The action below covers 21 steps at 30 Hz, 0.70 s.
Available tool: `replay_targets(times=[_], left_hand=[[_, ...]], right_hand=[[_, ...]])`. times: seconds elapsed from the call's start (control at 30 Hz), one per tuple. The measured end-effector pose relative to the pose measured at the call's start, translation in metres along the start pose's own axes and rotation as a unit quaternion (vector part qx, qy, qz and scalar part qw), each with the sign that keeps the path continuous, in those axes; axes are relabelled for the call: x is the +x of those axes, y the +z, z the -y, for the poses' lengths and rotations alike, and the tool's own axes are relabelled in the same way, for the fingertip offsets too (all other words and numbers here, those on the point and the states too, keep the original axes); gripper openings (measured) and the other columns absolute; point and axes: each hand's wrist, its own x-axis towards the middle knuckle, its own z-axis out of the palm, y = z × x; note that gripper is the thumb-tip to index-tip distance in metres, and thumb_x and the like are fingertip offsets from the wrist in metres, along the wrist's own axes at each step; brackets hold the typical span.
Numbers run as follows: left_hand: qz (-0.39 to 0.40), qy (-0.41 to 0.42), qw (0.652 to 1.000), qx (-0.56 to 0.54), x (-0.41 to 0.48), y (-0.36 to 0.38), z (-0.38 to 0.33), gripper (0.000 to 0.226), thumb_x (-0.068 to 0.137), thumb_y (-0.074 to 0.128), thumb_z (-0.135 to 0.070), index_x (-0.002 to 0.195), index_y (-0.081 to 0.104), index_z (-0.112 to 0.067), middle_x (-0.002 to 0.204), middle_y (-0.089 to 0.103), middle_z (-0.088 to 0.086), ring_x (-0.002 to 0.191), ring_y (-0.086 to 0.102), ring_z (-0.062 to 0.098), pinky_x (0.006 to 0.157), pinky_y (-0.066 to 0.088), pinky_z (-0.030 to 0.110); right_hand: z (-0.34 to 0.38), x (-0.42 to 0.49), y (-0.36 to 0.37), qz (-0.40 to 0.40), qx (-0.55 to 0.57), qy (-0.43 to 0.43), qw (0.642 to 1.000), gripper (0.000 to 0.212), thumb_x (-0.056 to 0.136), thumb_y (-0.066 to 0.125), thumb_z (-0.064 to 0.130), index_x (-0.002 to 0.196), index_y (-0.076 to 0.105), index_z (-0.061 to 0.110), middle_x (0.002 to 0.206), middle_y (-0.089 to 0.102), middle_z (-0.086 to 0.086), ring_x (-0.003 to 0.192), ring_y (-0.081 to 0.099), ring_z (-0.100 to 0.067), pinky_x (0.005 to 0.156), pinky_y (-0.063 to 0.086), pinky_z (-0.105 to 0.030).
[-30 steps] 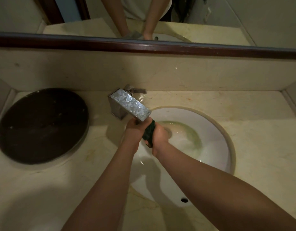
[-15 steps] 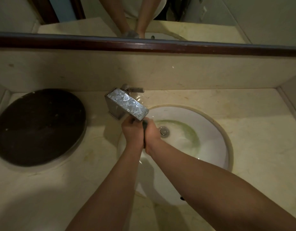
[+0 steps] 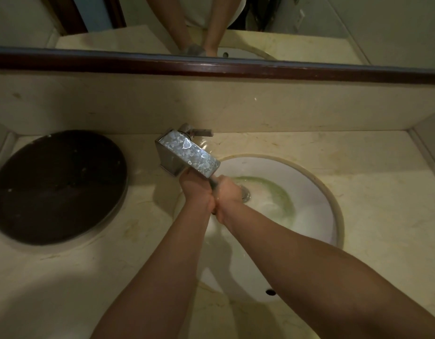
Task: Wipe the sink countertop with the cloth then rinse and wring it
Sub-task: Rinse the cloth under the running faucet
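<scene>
A person's two bare hands meet at the centre of the frame, just under the spout of a square chrome faucet (image 3: 189, 155) whose top is spotted with water marks. The left hand (image 3: 195, 189) and the right hand (image 3: 227, 195) are pressed against each other, fingers curled, both clamped on a dark cloth (image 3: 213, 184). Only a thin dark sliver of the cloth shows between them, right below the spout's end and above the upper left part of the bowl. Both forearms reach in from the bottom edge of the frame, the right one crossing the lower right corner. The white oval sink (image 3: 319, 192) sits right of centre, sunk into a beige marble countertop (image 3: 382, 196). A greenish streak (image 3: 282, 194) curves across the bowl beside the metal drain (image 3: 246, 193), which is partly hidden behind the right hand. A small overflow hole (image 3: 270, 291) shows on the bowl's near wall, between the two forearms. Whether water is running from the spout cannot be told. At the left of the frame a dark round disc (image 3: 57, 187) lies set in the countertop, well apart from the sink. Behind the faucet rises a marble backsplash (image 3: 138, 104), and above it a dark wooden frame (image 3: 236, 67) borders a mirror (image 3: 370, 23) along the top of the frame, reflecting the person's forearms.
</scene>
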Motion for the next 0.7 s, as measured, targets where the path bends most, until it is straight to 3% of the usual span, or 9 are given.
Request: replay_targets(times=[0.13,0.23,0.3,0.33,0.4,0.47,0.57,0.63,0.7], left_hand=[[-0.005,-0.034,0.998,0.045,-0.006,-0.003,0.000,0.025,0.093,0.036,-0.030,0.083,0.056,-0.020,0.082,0.054,0.007,0.089,0.054,0.026,0.084,0.041,0.036],[0.019,-0.038,0.995,0.085,-0.013,-0.002,-0.009,0.025,0.092,0.038,-0.030,0.078,0.055,-0.019,0.076,0.053,0.006,0.082,0.053,0.026,0.076,0.043,0.035],[0.029,-0.035,0.992,0.116,-0.022,-0.001,-0.013,0.022,0.091,0.038,-0.027,0.075,0.051,-0.018,0.073,0.050,0.008,0.070,0.052,0.023,0.067,0.042,0.032],[0.040,-0.025,0.991,0.129,-0.025,-0.002,-0.014,0.018,0.088,0.042,-0.026,0.074,0.051,-0.018,0.072,0.052,0.008,0.067,0.053,0.022,0.066,0.044,0.031],[0.064,0.019,0.982,0.176,-0.030,-0.005,-0.011,0.017,0.088,0.047,-0.022,0.074,0.056,-0.017,0.067,0.062,0.002,0.062,0.061,0.017,0.063,0.051,0.026],[0.081,0.050,0.978,0.187,-0.030,-0.010,-0.008,0.023,0.094,0.041,-0.019,0.080,0.060,-0.017,0.070,0.066,-0.001,0.063,0.064,0.012,0.064,0.053,0.023],[0.086,0.041,0.979,0.178,-0.029,-0.013,-0.005,0.034,0.099,0.031,-0.025,0.090,0.062,-0.017,0.085,0.066,0.001,0.080,0.062,0.015,0.080,0.048,0.032],[0.103,0.041,0.974,0.199,-0.029,-0.013,-0.006,0.029,0.099,0.032,-0.021,0.094,0.060,-0.014,0.084,0.065,0.003,0.084,0.061,0.019,0.082,0.047,0.035],[0.109,0.042,0.957,0.264,-0.029,-0.011,-0.008,0.017,0.095,0.039,-0.010,0.100,0.055,-0.009,0.089,0.062,0.010,0.088,0.061,0.026,0.080,0.049,0.037]], right_hand=[[0.002,0.000,-0.002,-0.001,-0.042,-0.006,0.999,0.024,0.050,0.058,0.031,0.067,0.056,0.014,0.062,0.053,-0.005,0.043,0.039,-0.018,0.040,0.024,-0.022],[-0.004,0.010,-0.003,-0.002,-0.037,0.004,0.999,0.032,0.061,0.059,0.040,0.078,0.060,0.012,0.074,0.062,-0.008,0.053,0.051,-0.022,0.046,0.036,-0.025],[-0.008,0.016,-0.001,-0.002,-0.019,0.016,1.000,0.039,0.076,0.052,0.049,0.093,0.064,0.016,0.094,0.070,-0.009,0.072,0.064,-0.026,0.060,0.051,-0.031],[-0.009,0.019,-0.002,-0.005,-0.011,0.026,1.000,0.044,0.080,0.048,0.053,0.101,0.064,0.018,0.102,0.071,-0.009,0.081,0.067,-0.026,0.067,0.054,-0.033],[-0.007,0.020,-0.006,-0.002,0.009,0.044,0.999,0.050,0.086,0.044,0.057,0.109,0.062,0.018,0.107,0.070,-0.007,0.081,0.066,-0.020,0.064,0.051,-0.025],[-0.004,0.020,-0.010,0.012,0.038,0.057,0.998,0.056,0.088,0.042,0.060,0.115,0.063,0.015,0.106,0.071,-0.006,0.077,0.066,-0.018,0.057,0.048,-0.022],[0.001,0.024,-0.016,0.033,0.071,0.057,0.995,0.053,0.092,0.040,0.058,0.106,0.064,0.013,0.098,0.071,-0.008,0.081,0.066,-0.020,0.068,0.052,-0.027],[0.002,0.024,-0.019,0.039,0.062,0.055,0.996,0.044,0.094,0.042,0.052,0.087,0.061,0.014,0.077,0.070,-0.005,0.072,0.063,-0.018,0.069,0.050,-0.028],[0.002,0.023,-0.018,0.051,0.052,0.056,0.996,0.044,0.091,0.044,0.054,0.087,0.063,0.014,0.066,0.068,-0.002,0.065,0.060,-0.016,0.061,0.047,-0.026]])
